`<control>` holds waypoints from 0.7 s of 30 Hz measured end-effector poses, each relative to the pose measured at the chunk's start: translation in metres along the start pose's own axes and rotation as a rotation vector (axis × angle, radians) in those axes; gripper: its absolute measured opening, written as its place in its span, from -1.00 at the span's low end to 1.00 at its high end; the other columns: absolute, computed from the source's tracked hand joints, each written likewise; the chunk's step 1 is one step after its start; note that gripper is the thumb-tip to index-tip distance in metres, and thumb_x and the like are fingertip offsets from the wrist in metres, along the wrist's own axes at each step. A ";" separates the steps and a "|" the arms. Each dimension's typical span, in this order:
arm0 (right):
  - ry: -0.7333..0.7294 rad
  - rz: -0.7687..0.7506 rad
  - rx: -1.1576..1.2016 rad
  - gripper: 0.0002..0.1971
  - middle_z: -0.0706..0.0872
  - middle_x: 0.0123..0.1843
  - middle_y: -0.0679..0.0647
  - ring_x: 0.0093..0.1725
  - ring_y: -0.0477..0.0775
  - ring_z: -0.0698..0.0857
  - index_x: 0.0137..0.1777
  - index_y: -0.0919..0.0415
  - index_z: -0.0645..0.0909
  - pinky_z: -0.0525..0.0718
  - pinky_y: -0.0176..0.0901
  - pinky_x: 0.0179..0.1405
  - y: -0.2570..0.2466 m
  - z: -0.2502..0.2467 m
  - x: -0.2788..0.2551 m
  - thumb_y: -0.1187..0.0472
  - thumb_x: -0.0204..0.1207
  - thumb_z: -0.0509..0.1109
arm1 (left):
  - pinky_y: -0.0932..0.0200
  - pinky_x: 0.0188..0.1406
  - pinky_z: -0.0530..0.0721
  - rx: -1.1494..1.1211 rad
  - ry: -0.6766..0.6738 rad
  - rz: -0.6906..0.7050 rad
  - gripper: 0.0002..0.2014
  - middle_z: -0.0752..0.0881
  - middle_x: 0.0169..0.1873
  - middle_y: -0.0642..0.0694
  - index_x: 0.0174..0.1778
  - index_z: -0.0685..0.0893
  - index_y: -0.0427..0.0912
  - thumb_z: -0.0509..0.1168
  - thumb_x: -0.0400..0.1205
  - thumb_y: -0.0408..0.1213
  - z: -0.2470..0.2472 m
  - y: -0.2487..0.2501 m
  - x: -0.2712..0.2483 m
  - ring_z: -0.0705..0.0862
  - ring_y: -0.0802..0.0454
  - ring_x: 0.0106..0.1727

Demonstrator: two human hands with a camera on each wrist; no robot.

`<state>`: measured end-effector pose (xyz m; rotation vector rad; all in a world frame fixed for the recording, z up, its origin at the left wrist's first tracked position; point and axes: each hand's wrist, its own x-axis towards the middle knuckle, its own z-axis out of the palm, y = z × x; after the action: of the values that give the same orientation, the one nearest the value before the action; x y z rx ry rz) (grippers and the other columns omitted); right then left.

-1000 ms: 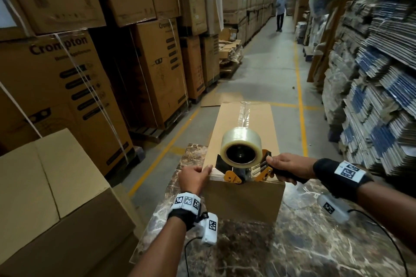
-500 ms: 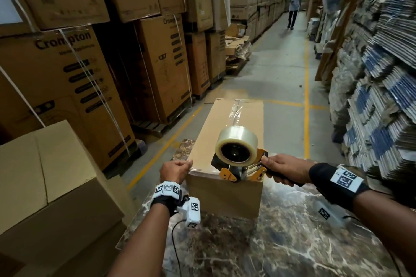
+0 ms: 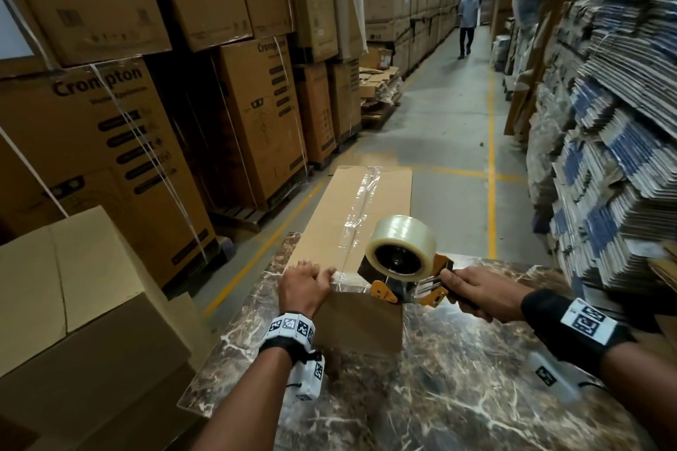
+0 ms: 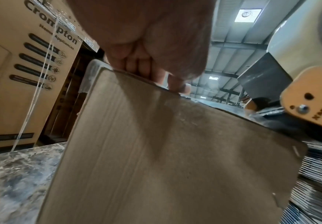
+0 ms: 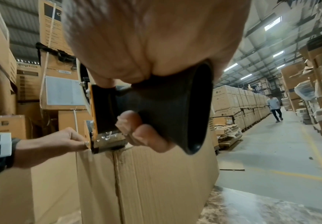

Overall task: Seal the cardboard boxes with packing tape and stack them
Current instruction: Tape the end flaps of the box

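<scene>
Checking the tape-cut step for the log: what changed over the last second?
The left hand slid inward from the near-left corner of the box and now holds its near top edge closer to the tape dispenser, which shifted slightly toward the person's right. Unchanged: the right hand grips the dispenser handle; the box sits on the marble table.

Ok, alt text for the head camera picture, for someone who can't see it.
A right hand holds a tape dispenser at the near edge of a cardboard box on a marble table, while the left hand grips that edge. Stacked cartons line the aisle.
</scene>
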<state>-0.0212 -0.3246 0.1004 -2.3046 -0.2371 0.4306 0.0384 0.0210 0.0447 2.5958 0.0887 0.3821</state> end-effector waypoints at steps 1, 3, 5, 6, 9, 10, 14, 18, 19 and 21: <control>0.006 0.008 -0.010 -0.28 0.62 -0.43 -0.01 -0.54 -0.02 0.55 -0.12 0.22 0.61 0.59 -0.06 -0.44 -0.001 0.001 -0.001 -0.48 0.59 0.04 | 0.02 0.28 0.69 0.122 -0.057 0.070 -0.50 0.83 0.10 -0.16 0.02 0.84 -0.16 0.23 0.73 0.21 0.002 -0.003 -0.001 0.75 -0.08 0.12; 0.009 0.022 -0.023 -0.27 0.63 -0.40 -0.01 -0.53 -0.03 0.56 -0.08 0.26 0.63 0.59 -0.06 -0.44 -0.002 0.002 -0.002 -0.45 0.62 0.03 | -0.04 0.54 0.52 0.216 -0.160 0.108 -0.27 0.72 0.39 -0.22 0.26 0.78 -0.22 0.08 0.69 0.40 -0.006 -0.005 -0.001 0.64 -0.14 0.47; 0.007 0.025 -0.008 -0.24 0.63 -0.38 0.01 -0.49 0.00 0.56 -0.06 0.27 0.63 0.58 -0.06 -0.45 -0.003 0.002 -0.003 -0.48 0.59 0.03 | -0.03 0.62 0.42 0.254 -0.207 0.157 0.04 0.65 0.49 -0.21 0.39 0.73 -0.22 -0.13 0.53 0.63 -0.012 -0.009 0.002 0.56 -0.11 0.57; 0.007 0.026 0.004 -0.24 0.62 -0.38 0.01 -0.48 0.00 0.55 -0.06 0.25 0.63 0.58 -0.08 -0.45 -0.002 0.002 -0.004 -0.50 0.58 0.03 | -0.03 0.63 0.43 0.263 -0.219 0.169 0.20 0.66 0.48 -0.19 0.40 0.73 -0.20 -0.29 0.40 0.73 -0.014 -0.009 0.002 0.57 -0.09 0.56; 0.001 0.030 0.013 -0.28 0.60 -0.39 0.02 -0.50 -0.03 0.53 -0.08 0.23 0.61 0.56 -0.16 -0.49 0.001 0.001 -0.012 -0.48 0.59 0.04 | -0.09 0.59 0.52 0.316 -0.208 0.216 0.27 0.68 0.47 -0.13 0.35 0.75 -0.16 -0.35 0.31 0.80 -0.007 -0.021 0.009 0.60 -0.07 0.54; 0.001 0.034 0.015 -0.28 0.59 -0.39 0.01 -0.51 -0.04 0.52 -0.07 0.25 0.62 0.55 -0.17 -0.49 0.003 0.000 -0.016 -0.47 0.59 0.04 | -0.08 0.52 0.58 0.338 -0.208 0.234 0.19 0.71 0.42 -0.11 0.28 0.76 -0.15 -0.27 0.35 0.79 -0.007 -0.023 0.010 0.64 -0.06 0.48; 0.013 0.068 0.047 -0.20 0.59 -0.41 -0.03 -0.49 -0.01 0.52 -0.06 0.26 0.62 0.54 -0.13 -0.48 0.027 -0.003 -0.035 -0.55 0.52 0.05 | -0.04 0.45 0.61 0.375 -0.231 0.251 -0.13 0.73 0.37 -0.11 0.24 0.75 -0.15 0.06 0.54 0.60 -0.010 -0.020 0.009 0.67 -0.08 0.42; 0.028 0.111 0.096 -0.13 0.60 -0.40 -0.01 -0.48 0.01 0.51 -0.13 0.17 0.62 0.51 -0.12 -0.51 0.054 -0.005 -0.056 -0.71 0.42 0.04 | -0.01 0.38 0.63 0.381 -0.190 0.222 -0.26 0.74 0.35 -0.09 0.25 0.75 -0.13 0.17 0.59 0.49 -0.009 -0.016 0.003 0.68 -0.07 0.38; 0.031 0.120 0.124 -0.10 0.60 -0.39 0.00 -0.48 0.01 0.51 -0.11 0.20 0.62 0.52 -0.14 -0.52 0.060 -0.004 -0.060 -0.72 0.40 0.04 | -0.01 0.33 0.65 0.379 -0.161 0.218 -0.27 0.75 0.32 -0.09 0.23 0.76 -0.13 0.18 0.59 0.49 -0.007 -0.015 0.001 0.70 -0.09 0.35; 0.045 0.139 0.185 -0.05 0.61 -0.37 0.03 -0.48 0.00 0.52 -0.04 0.32 0.63 0.54 -0.17 -0.52 0.070 -0.001 -0.066 -0.68 0.41 0.04 | 0.00 0.27 0.66 0.392 -0.121 0.214 -0.28 0.77 0.27 -0.09 0.19 0.76 -0.14 0.18 0.59 0.48 -0.004 -0.012 -0.002 0.72 -0.12 0.32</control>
<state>-0.0790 -0.3929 0.0659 -2.1535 -0.0140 0.4502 0.0352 0.0332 0.0420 3.0212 -0.1745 0.3063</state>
